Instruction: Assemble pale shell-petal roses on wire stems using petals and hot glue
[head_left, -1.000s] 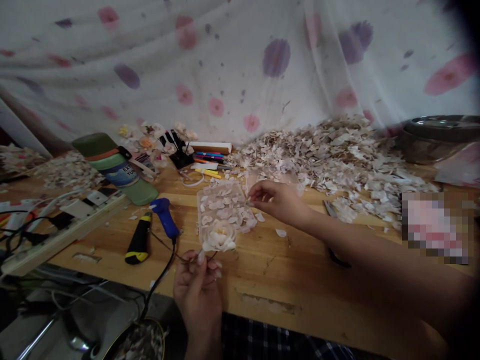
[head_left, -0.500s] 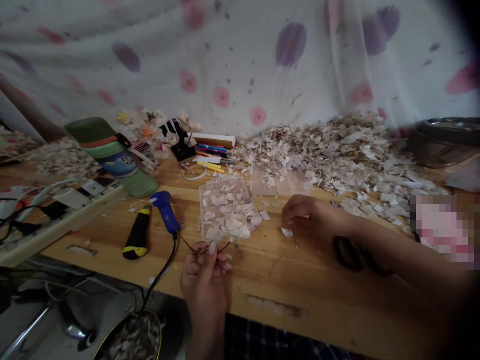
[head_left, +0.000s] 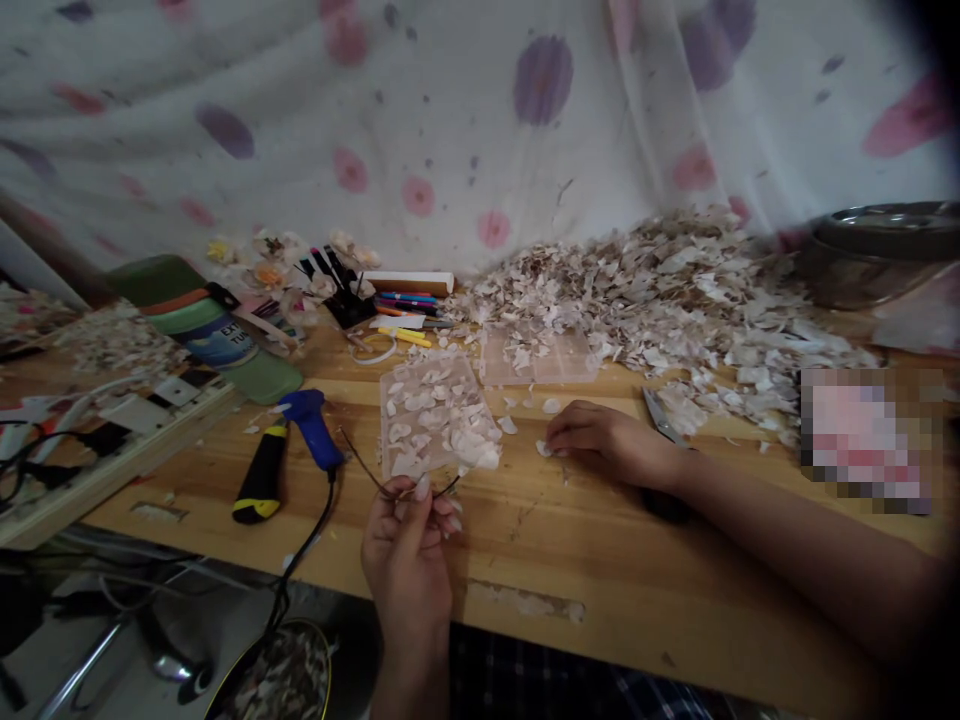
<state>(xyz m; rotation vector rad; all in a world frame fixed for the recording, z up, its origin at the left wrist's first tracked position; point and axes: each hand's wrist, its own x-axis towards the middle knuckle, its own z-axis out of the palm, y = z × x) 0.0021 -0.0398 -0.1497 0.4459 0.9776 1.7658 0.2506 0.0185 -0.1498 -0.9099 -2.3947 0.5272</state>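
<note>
My left hand (head_left: 405, 560) is raised at the table's front edge, its fingers pinching a thin dark wire (head_left: 382, 485) that splays out on both sides. Just beyond it lies a clear plastic tray (head_left: 439, 420) heaped with pale shell petals. My right hand (head_left: 607, 445) rests on the wooden workbench (head_left: 570, 560), holding nothing visible. Its fingertips are close to a small loose shell petal (head_left: 543, 449). Steel scissors (head_left: 662, 417) lie beside that wrist, their handles mostly hidden beneath it.
A large heap of shell flakes (head_left: 660, 300) covers the back right, with a clear compartment box (head_left: 538, 355) at its edge. Left of the tray lie a blue glue gun (head_left: 309, 428) and a yellow-black utility knife (head_left: 262, 475). Its black cord runs over the front edge.
The white flower by my left hand a second ago no longer shows. My right hand has come down from above the tray to the table, and the scissors now show beside it.
</note>
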